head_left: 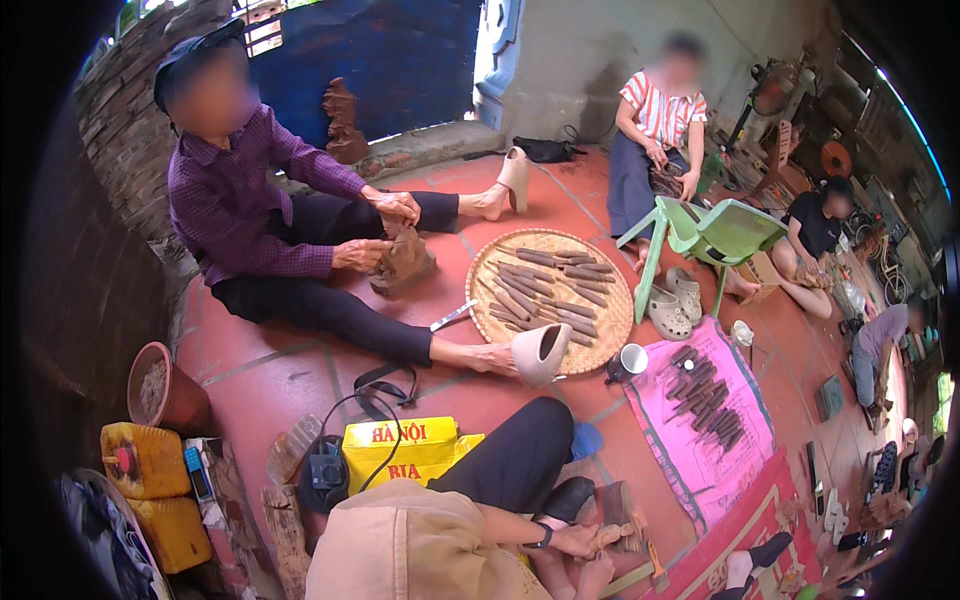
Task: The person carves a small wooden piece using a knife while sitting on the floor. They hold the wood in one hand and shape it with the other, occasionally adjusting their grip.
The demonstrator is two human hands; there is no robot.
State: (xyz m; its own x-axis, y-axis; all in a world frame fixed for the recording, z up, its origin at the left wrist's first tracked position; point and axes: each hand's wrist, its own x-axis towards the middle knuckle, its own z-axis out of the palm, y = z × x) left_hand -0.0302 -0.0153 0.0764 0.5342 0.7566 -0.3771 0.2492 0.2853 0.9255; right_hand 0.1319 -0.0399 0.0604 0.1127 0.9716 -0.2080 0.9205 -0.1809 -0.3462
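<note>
Low in the picture, my left arm comes out of a beige sleeve (420,545), with a dark band at the wrist. My left hand (573,540) is closed on a small pale wooden piece (610,536). Just below it, at the lower edge, my right hand (596,574) has its fingers curled in; what they hold is hidden. A brown wooden block (614,500) stands beyond the pale piece. An orange-handled tool (655,558) lies to the right of my hands. My bent knee (530,430) in dark trousers rises ahead of them.
A person (235,190) in purple holds a wood carving (402,258). A round woven tray (610,325) bears several wooden-handled tools; more lie on a pink sheet (665,440). A mug (628,362), green chair (735,230), yellow bag (395,450) and yellow cans (145,460) surround me. Others sit at right.
</note>
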